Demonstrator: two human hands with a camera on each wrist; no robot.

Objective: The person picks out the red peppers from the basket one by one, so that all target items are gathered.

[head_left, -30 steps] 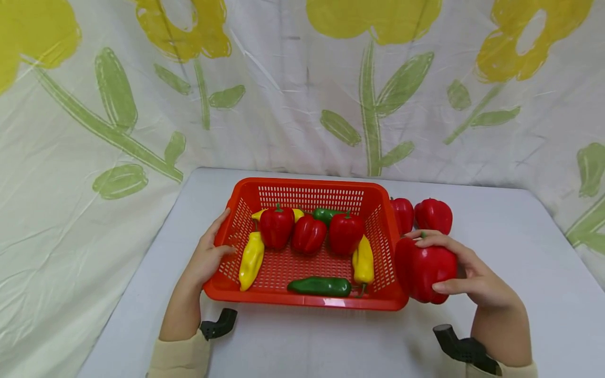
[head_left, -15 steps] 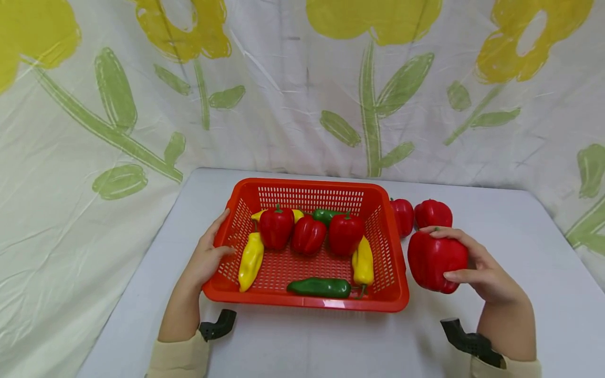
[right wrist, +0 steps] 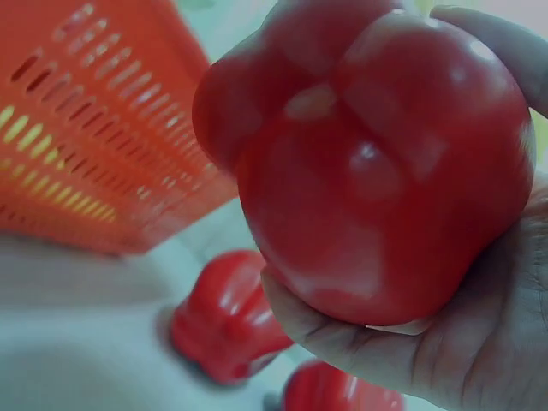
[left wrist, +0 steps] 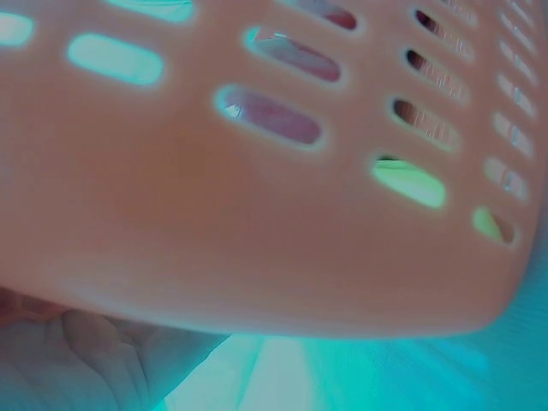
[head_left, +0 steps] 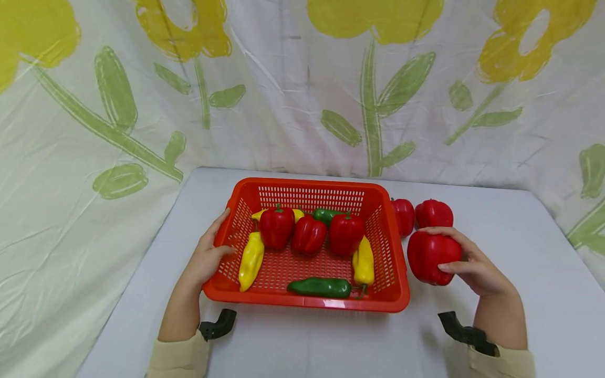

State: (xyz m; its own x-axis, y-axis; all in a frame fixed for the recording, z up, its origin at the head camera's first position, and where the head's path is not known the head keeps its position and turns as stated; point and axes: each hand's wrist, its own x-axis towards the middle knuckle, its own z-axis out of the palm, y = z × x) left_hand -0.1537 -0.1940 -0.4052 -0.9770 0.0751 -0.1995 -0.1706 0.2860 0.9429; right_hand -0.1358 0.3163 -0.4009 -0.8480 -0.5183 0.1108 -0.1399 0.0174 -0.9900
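Observation:
My right hand (head_left: pixel 477 265) grips a red bell pepper (head_left: pixel 431 258) just right of the red basket (head_left: pixel 302 301). In the right wrist view the bell pepper (right wrist: pixel 385 188) hides much of the scene, its lobed bottom toward the camera, thumb and fingers around it. At the basket's left side my left hand (head_left: pixel 208 254) holds the rim, thumb over the edge. The left wrist view is filled by the slotted basket wall (left wrist: pixel 214 197), with part of the hand (left wrist: pixel 103 360) below. Inside lie several red bell peppers (head_left: pixel 276 227), yellow peppers (head_left: pixel 251 261) and green peppers (head_left: pixel 319 287).
Two more red bell peppers (head_left: pixel 434 212) stand on the white table (head_left: pixel 501 226) behind the right hand, one close against the basket's right side. A white cloth (head_left: pixel 283 105) painted with yellow flowers hangs behind the table.
My right hand has carried the bell pepper from against the basket's right wall, rightward and slightly back, away from the basket. The left hand and the basket stay put.

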